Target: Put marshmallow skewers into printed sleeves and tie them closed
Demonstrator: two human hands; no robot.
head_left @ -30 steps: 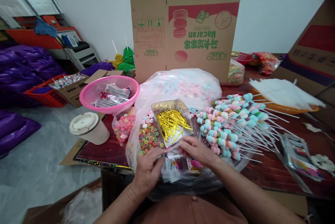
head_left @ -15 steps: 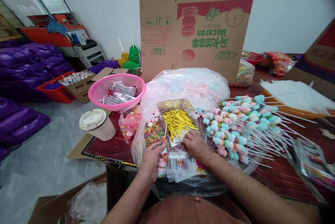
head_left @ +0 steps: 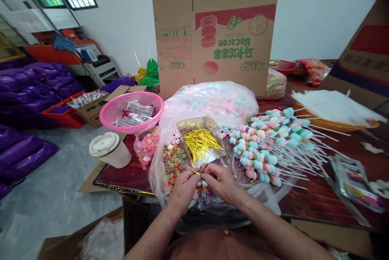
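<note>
My left hand (head_left: 182,189) and my right hand (head_left: 220,181) meet at the near table edge, fingers pinched together. Between their fingertips lies a thin gold twist tie (head_left: 195,171), and under the hands shows a small clear printed bag with a candy skewer (head_left: 203,192). Just beyond them lies an open packet of gold twist ties (head_left: 200,142). Left of that is a bag of coloured ring candies (head_left: 172,158). A heap of pink, blue and white marshmallow skewers (head_left: 270,142) spreads to the right.
A pink basket (head_left: 132,110) with wrapped packs and a lidded paper cup (head_left: 109,149) stand at the left. A large bag of marshmallows (head_left: 212,102) and an upright carton (head_left: 215,37) are behind. An orange tray of white sticks (head_left: 331,110) and printed bags (head_left: 352,181) lie at the right.
My right hand came back from the twist tie packet with a gold tie. Both hands have closed together over the small bag, which now lies mostly hidden beneath them.
</note>
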